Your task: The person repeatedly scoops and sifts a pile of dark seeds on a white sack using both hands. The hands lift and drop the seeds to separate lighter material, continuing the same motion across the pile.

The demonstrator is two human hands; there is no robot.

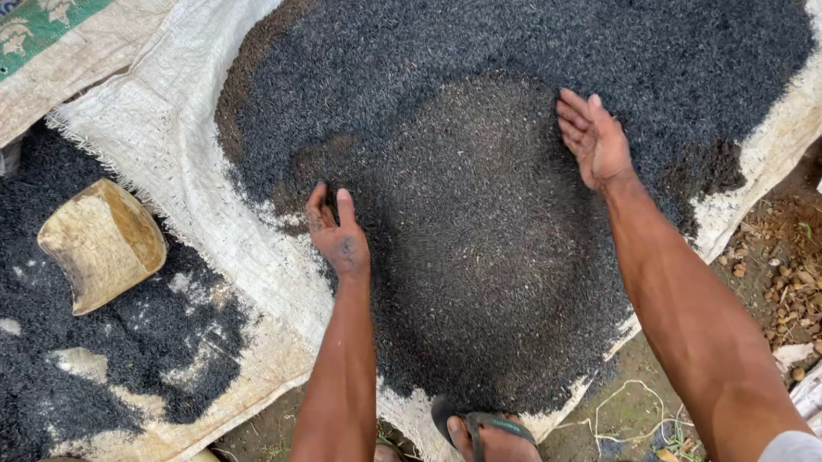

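Both arms stretched forward and down; left hand (pixel 339 234) palm-down with fingers loosely curled, right hand (pixel 596 139) edge-on, fingers straight together.

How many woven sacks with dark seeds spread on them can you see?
2. One large sack lies under both hands, its seed heap filling the centre. A second sack lies at the left, holding thinner seeds and a wooden scoop.

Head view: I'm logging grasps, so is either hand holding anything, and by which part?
Nothing is held. The left hand and right hand rest open on the dark seed pile.
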